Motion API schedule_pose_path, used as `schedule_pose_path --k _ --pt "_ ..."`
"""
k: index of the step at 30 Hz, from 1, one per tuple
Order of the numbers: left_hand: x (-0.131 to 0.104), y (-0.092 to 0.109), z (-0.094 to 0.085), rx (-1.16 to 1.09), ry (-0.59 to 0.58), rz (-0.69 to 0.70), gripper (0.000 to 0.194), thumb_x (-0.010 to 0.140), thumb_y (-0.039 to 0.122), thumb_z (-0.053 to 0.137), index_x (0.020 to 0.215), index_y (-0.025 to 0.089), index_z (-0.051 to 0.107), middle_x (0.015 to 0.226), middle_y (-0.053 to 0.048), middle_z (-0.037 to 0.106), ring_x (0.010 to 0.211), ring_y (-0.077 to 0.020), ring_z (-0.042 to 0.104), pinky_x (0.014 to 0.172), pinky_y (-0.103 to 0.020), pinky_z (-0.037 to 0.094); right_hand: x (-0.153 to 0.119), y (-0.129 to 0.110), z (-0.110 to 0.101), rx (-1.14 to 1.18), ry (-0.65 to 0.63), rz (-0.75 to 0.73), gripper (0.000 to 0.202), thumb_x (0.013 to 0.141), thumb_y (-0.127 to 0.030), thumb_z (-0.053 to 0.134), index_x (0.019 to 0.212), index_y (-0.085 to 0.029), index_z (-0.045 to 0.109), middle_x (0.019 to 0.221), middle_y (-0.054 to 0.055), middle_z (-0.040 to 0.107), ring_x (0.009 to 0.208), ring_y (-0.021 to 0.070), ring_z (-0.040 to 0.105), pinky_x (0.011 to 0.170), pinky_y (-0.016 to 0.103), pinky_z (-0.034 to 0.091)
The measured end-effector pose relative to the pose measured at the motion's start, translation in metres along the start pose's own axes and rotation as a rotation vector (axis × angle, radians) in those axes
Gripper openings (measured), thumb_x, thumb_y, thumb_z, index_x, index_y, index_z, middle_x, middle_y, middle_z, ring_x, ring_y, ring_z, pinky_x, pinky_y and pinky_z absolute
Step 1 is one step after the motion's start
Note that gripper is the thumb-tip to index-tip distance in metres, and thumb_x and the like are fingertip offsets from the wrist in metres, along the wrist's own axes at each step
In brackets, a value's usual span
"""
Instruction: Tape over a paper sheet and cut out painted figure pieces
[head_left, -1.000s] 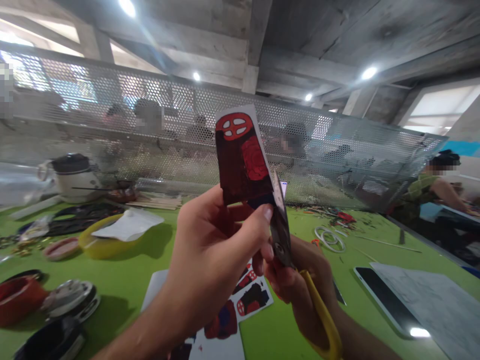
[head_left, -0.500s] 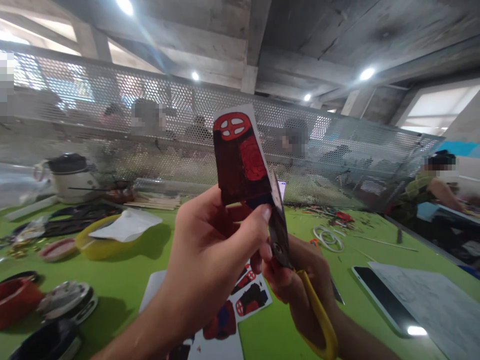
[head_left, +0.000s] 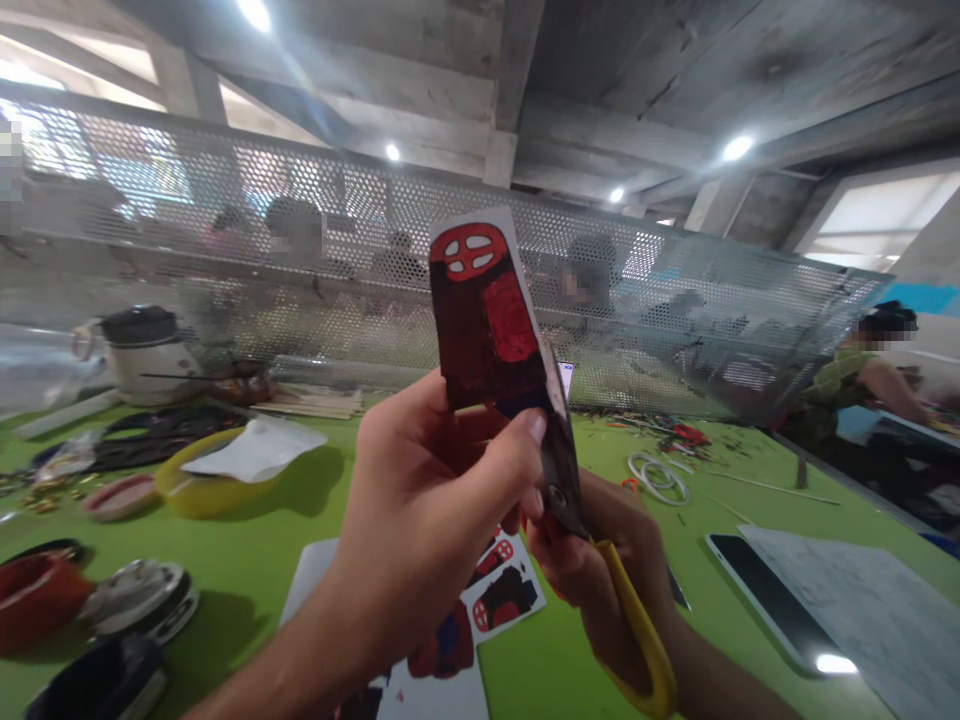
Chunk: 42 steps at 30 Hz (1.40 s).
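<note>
My left hand [head_left: 439, 490] pinches the lower end of a painted paper piece [head_left: 480, 330], dark with a red wheel-like shape at its top and a white margin on the right. Yellow-handled scissors [head_left: 556, 450] are gripped in my right hand [head_left: 600, 540], which is partly hidden behind them. The blades lie along the right edge of the paper, close to my left thumb. Whether they are cutting through it right now is hard to make out. Beneath my hands lie white sheets [head_left: 461, 690] with more red, black and blue painted shapes.
On the green table [head_left: 247, 560] to the left are a yellow ring [head_left: 176, 490] under white paper, a white jug [head_left: 142, 360] and several small bowls. To the right sit a tablet-like device [head_left: 772, 600], a drawing sheet [head_left: 885, 620] and coiled white tubing [head_left: 660, 478]. A person [head_left: 862, 380] sits far right.
Hands, paper and scissors keep nearly the same pose. The scissor blades look slightly more closed along the paper's right edge. The whole view has shifted a little.
</note>
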<state>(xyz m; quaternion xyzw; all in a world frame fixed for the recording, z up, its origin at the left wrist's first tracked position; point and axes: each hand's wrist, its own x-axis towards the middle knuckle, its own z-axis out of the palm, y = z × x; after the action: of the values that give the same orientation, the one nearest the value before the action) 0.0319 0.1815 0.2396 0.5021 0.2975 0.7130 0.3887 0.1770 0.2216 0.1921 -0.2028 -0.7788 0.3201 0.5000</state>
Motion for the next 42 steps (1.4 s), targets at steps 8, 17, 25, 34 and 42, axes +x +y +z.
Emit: schedule_pose_path --k 8,17,25,34,42 --pt "0.0033 0.0003 0.002 0.015 0.006 -0.003 0.015 0.087 0.019 0.068 0.073 0.019 0.062 0.051 0.005 0.06 0.043 -0.0065 0.055 0.041 -0.014 0.046 0.0009 0.0016 0.0015 0.015 0.009 0.005 0.045 0.092 -0.063 0.059 0.072 -0.022 0.057 0.057 -0.005 0.042 0.047 0.0094 0.032 0.041 0.027 0.027" --pt "-0.0001 0.0021 -0.0004 0.05 0.002 -0.005 0.018 0.086 0.02 0.068 0.07 0.019 0.062 0.05 0.005 0.06 0.041 -0.0073 0.057 0.04 -0.014 0.047 -0.0012 0.0011 0.0027 0.019 0.02 0.012 0.048 0.09 -0.065 0.06 0.069 -0.022 0.055 0.056 -0.005 0.042 0.046 0.0087 0.032 0.04 0.026 0.025" --pt "0.0017 0.0024 0.0012 0.058 0.001 0.002 0.018 0.087 0.019 0.068 0.07 0.018 0.062 0.05 0.005 0.06 0.041 -0.0064 0.055 0.039 -0.013 0.045 -0.0018 0.002 0.003 0.025 0.017 0.018 0.048 0.091 -0.066 0.059 0.073 -0.022 0.058 0.055 -0.005 0.042 0.046 0.0091 0.031 0.039 0.026 0.025" --pt "0.003 -0.0036 0.0004 -0.068 -0.003 -0.001 0.024 0.092 0.025 0.066 0.07 0.02 0.062 0.052 0.004 0.06 0.043 -0.0077 0.055 0.04 -0.015 0.046 0.0001 0.002 0.0039 0.043 0.011 0.02 0.052 0.089 -0.069 0.06 0.069 -0.022 0.053 0.056 -0.005 0.041 0.046 0.0088 0.031 0.039 0.026 0.024" --pt "0.0011 0.001 0.0018 -0.117 -0.017 -0.032 0.025 0.094 0.023 0.064 0.069 0.021 0.063 0.05 0.005 0.059 0.043 -0.0074 0.053 0.042 -0.016 0.044 -0.0013 0.001 0.0032 0.075 0.008 0.038 0.046 0.086 -0.061 0.064 0.067 -0.022 0.05 0.056 -0.004 0.041 0.042 0.0078 0.029 0.037 0.025 0.021"
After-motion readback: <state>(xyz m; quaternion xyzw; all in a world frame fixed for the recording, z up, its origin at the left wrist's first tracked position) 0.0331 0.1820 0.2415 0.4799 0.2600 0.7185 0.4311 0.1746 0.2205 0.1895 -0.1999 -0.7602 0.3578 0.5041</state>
